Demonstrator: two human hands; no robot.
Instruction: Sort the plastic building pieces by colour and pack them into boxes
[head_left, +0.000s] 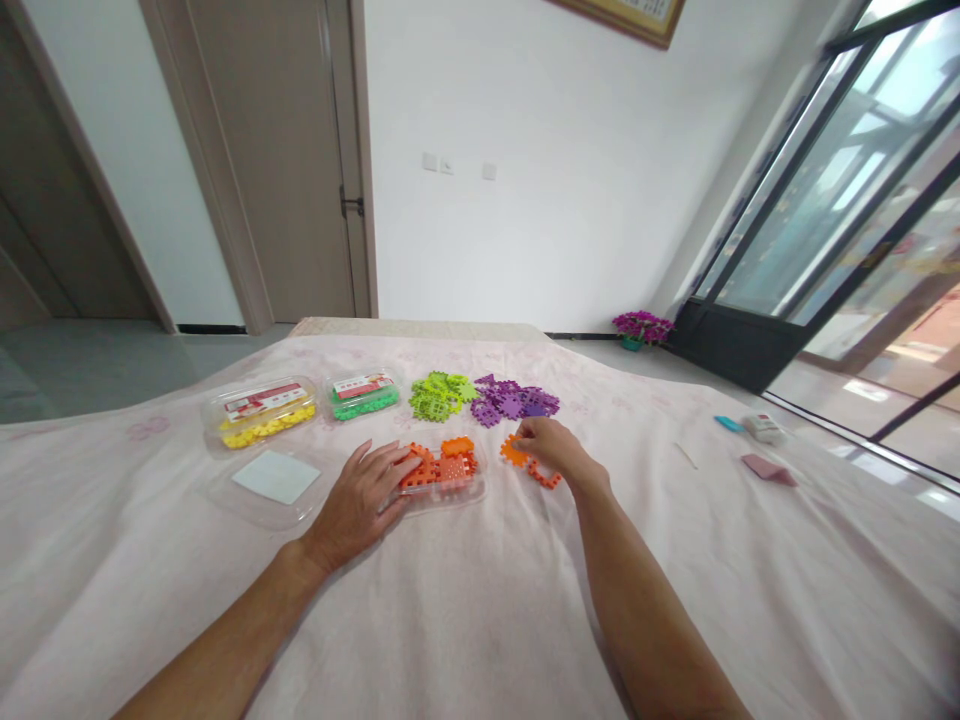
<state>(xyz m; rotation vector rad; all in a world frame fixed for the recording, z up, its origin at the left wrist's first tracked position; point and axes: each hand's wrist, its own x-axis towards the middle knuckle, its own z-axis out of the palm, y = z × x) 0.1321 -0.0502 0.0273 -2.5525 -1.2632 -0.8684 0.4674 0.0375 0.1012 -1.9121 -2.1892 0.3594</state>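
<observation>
A clear plastic box (480,487) holds several orange notched building pieces (442,467). My left hand (366,490) rests at its left side, fingers stretched over the rim and the pieces. To the right of the box, my right hand (555,448) has its fingers closed on an orange notched piece (513,452) at the cloth. Another orange piece (544,476) lies just below that hand. Behind the box are a pile of lime-green pieces (441,397) and, touching it, a pile of purple pieces (510,402).
At the left stand a lidded box of yellow pieces (262,415) and a lidded box of green pieces (364,397). A clear lid with a white label (276,478) lies before them. Far right are a pink cloth (768,470), a small white packet (763,428) and a blue item (729,424).
</observation>
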